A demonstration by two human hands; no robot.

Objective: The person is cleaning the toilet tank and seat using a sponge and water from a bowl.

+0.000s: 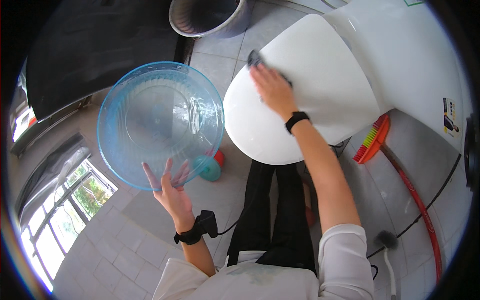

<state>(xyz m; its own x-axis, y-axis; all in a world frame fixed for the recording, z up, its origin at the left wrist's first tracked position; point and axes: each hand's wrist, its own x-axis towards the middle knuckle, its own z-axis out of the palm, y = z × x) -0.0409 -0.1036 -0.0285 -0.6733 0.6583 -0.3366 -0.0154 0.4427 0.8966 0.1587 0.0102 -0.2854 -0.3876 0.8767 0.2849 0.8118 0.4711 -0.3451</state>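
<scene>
My left hand grips the near rim of a see-through blue plastic basin, its fingers showing through the wall. The basin is held up to the left of a toilet. Whether water lies in it I cannot tell from the glare. On the closed white toilet lid, my right hand lies palm down near the left edge, pressing a dark grey cloth that shows past the fingers. The hand is slightly blurred, and its palm hides most of the cloth.
Behind the basin stands a pale bin. An orange broom with a red handle leans right of the toilet, near a dark round-headed toilet brush. Below the basin's rim sits a teal and red object. A barred window is at left.
</scene>
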